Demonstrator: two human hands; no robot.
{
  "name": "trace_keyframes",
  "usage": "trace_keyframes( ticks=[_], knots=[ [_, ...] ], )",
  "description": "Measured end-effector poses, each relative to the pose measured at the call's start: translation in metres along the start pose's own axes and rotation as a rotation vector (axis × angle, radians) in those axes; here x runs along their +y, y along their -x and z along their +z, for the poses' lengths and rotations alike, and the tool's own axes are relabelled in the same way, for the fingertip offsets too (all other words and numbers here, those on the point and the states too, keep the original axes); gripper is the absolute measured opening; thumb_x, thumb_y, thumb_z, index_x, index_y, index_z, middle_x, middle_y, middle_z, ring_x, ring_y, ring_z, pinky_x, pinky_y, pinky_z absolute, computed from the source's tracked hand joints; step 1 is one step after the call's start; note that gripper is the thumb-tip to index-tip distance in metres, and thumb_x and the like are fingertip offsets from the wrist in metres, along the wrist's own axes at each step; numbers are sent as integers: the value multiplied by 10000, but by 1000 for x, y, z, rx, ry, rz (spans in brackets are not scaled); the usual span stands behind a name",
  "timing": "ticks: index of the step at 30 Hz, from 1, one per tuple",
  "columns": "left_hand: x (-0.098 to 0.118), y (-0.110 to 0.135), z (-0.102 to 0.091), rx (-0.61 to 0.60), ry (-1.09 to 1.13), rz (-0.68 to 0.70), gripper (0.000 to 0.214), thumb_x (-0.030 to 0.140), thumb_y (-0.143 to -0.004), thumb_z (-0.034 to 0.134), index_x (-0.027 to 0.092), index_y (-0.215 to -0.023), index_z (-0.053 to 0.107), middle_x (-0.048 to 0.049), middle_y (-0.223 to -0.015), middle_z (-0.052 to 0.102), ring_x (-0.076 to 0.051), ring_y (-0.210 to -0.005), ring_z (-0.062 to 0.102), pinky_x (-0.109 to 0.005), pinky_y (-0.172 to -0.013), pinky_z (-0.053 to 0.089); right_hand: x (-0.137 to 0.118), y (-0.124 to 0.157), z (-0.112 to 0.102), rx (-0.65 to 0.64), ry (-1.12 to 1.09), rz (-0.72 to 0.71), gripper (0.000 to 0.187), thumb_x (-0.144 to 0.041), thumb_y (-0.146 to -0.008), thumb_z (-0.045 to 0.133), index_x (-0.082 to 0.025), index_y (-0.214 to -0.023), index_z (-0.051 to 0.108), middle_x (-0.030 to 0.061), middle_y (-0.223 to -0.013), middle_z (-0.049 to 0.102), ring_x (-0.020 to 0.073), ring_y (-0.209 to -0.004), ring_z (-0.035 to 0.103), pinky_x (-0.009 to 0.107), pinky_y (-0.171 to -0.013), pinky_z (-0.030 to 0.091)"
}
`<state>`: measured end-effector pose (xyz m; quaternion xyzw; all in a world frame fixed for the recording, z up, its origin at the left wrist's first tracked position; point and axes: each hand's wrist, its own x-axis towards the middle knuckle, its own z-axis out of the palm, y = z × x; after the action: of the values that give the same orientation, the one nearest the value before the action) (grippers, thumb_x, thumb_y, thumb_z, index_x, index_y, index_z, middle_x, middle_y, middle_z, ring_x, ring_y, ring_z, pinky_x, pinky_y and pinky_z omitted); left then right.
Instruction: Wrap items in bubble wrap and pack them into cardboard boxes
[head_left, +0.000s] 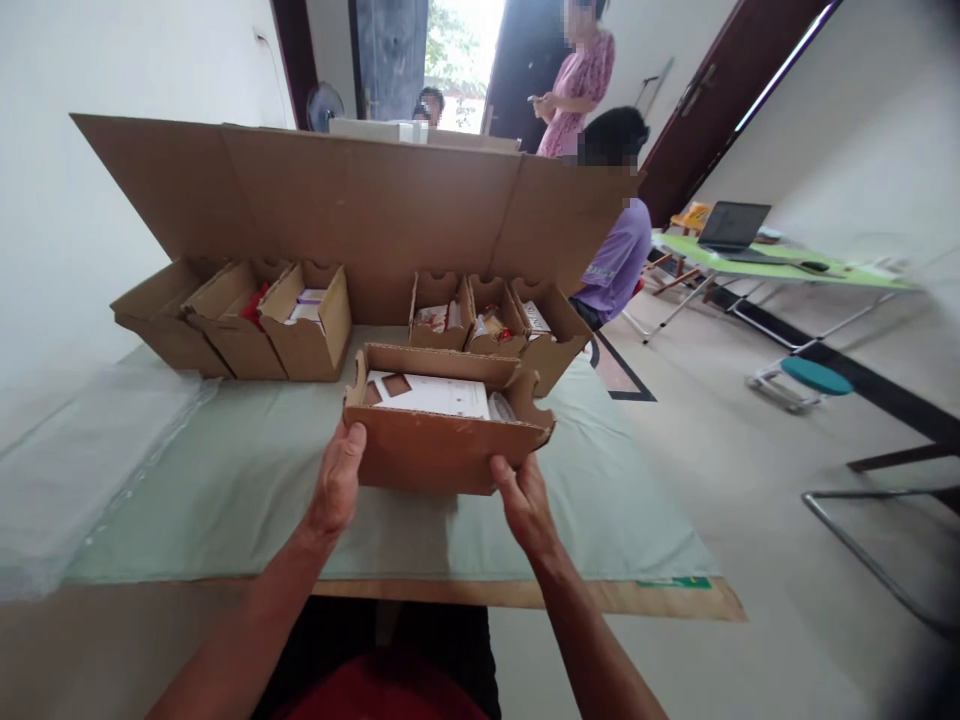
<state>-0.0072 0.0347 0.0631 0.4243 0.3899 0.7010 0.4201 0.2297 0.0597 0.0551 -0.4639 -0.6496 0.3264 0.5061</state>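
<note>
So, a pale-floored room with white walls (135,120) and dark doors can be seen, daylight being let in at the back. Most of the foreground is taken up by a bench (720,598), which is covered by a pale green cloth (240,520), with bare wood left showing along the front edge. Behind the bins, a wide cardboard panel (375,210) is stood up at a lean. Off to the right, a laptop (731,228) is held up by a lime-green side table (825,265), and past the panel a person in purple (619,255) and a person in pink (577,85) can be spotted. The bench's left side is draped with clear plastic (112,450).

Two groups of three open bins are lined up by the panel, left group (240,345) and right group (495,346).

The held bin (427,450) is out front, centred over the cloth: plain brown cardboard, open top, scooped notches cut in its ends. It's filled with a flat white box (442,395) marked with brown squares, plus something clear and round, too blurry to be named. It's gripped at both ends by the fingers of the left hand (339,480) and right hand (529,500), thumbs pressed on the near wall.
</note>
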Motion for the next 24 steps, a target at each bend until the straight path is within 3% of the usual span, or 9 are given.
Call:
trace_keyframes(
  ticks=[3,8,17,24],
  knots=[
    [0,0,-6,-15,-5,-21,538,537,-971,516,234,-1410,583,-80,-1403,645,-301,-1404,493,-478,-1184,389,2,-2,8,24,-36,22,605,-600,-952,521,-232,-1433,531,117,-1212,689,306,-1119,636,469,-1006,517],
    [2,0,-18,98,-30,4,528,555,-969,522,226,-1373,609,-81,-1399,645,-292,-1401,499,-466,-1217,344,1,-9,22,-31,-51,12,626,-610,-956,499,-230,-1453,516,116,-1228,679,307,-1133,629,473,-1018,510],
    [-7,5,-23,75,-82,0,596,596,-954,529,223,-1417,566,-108,-1404,638,-298,-1410,494,-475,-1216,348,4,-10,21,18,-89,34,643,-636,-964,461,-228,-1456,515,126,-1271,673,323,-1170,618,479,-1019,497],
    [-6,1,-33,106,-86,22,576,590,-958,534,205,-1382,592,-110,-1370,659,-287,-1357,545,-464,-1188,378,6,-9,39,55,-181,15,546,-561,-956,538,-191,-1354,589,96,-1177,703,260,-1094,635,412,-986,504]
  ],
)
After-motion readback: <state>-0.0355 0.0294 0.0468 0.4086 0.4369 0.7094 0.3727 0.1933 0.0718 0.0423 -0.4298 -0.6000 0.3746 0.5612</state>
